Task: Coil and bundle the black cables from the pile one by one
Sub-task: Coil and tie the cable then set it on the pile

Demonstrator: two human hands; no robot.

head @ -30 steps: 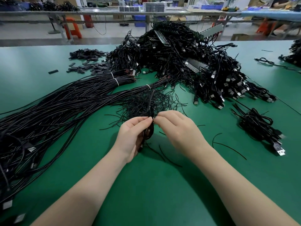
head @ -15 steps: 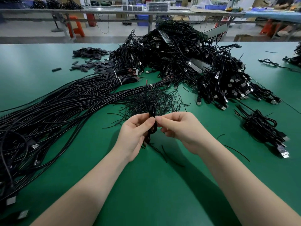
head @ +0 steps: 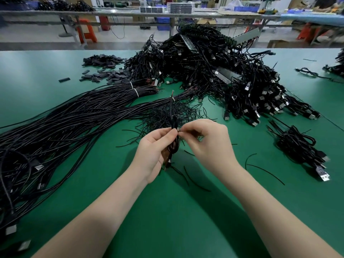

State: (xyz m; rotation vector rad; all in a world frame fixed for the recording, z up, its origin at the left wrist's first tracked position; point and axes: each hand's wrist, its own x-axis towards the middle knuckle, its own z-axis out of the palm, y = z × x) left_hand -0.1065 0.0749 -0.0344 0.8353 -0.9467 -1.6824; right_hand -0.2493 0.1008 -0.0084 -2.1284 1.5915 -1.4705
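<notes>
**Both hands gripping one folded cable above the green worktop**

Gripping the folded black cable bundle (head: pixel 174 144) upright, the left hand (head: pixel 154 148) is curling its fingers round the middle. Beside it, the right hand (head: pixel 208 140) is pinching a thin black tie at the bundle's top, fingertips nearly touching the left thumb. Just beyond the grip, thin black tie strands (head: pixel 173 114) are lying scattered. Farther beyond is sitting the tangled black cable pile (head: pixel 214 71); finished bundles (head: pixel 297 148) are lying right of it on the green worktop (head: pixel 167 220).
</notes>
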